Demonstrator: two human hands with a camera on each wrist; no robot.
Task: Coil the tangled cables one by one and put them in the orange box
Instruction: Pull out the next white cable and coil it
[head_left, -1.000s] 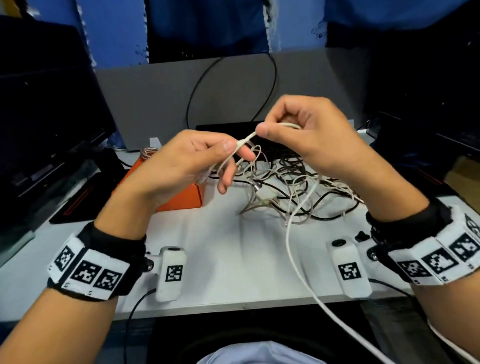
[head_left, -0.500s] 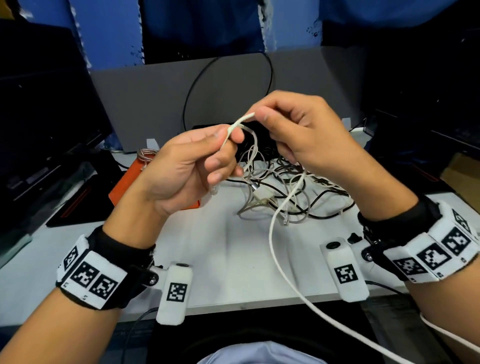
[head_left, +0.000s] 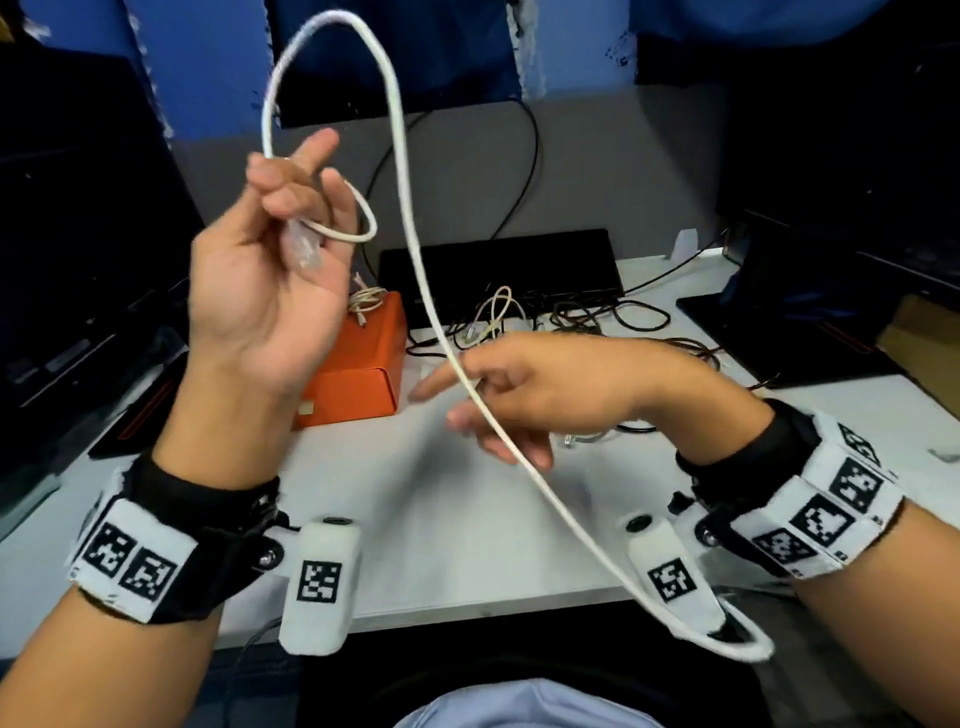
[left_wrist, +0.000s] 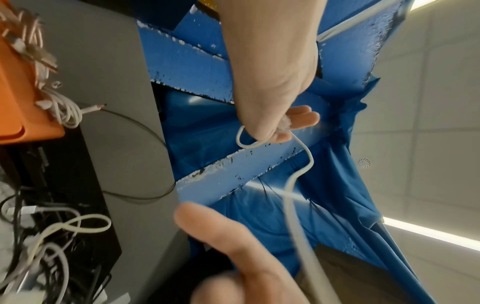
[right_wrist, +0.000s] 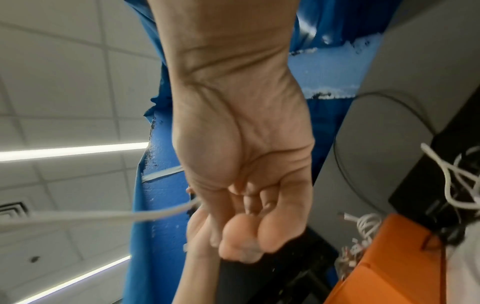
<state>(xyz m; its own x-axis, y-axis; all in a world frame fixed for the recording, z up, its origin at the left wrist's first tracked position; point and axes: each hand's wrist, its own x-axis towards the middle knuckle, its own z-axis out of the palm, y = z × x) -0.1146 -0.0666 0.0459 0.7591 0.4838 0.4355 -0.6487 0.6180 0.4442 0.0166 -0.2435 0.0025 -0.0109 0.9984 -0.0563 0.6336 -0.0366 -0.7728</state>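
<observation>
My left hand (head_left: 291, 208) is raised with its palm toward me and pinches the end of a white cable (head_left: 400, 156) by its clear plug. The cable makes a small loop at the fingers (left_wrist: 280, 127), arcs high overhead and comes down through my right hand (head_left: 519, 395). That hand is lower, over the table, with the cable (right_wrist: 103, 218) running between thumb and curled fingers. Below it the cable hangs past the table edge at lower right. The orange box (head_left: 358, 374) stands behind my left wrist and holds coiled cables (left_wrist: 64, 111). The tangle (head_left: 545, 317) lies behind my right hand.
A flat black device (head_left: 498, 265) lies at the back of the white table (head_left: 441, 519), before a grey partition (head_left: 597, 171) with a black cable hanging on it. Dark screens stand at far left and right. White bare tabletop shows in front of the box.
My left hand rose and turned palm-up toward me with the cable end. My right hand slid down and right along the cable, so a tall loop now stands between them.
</observation>
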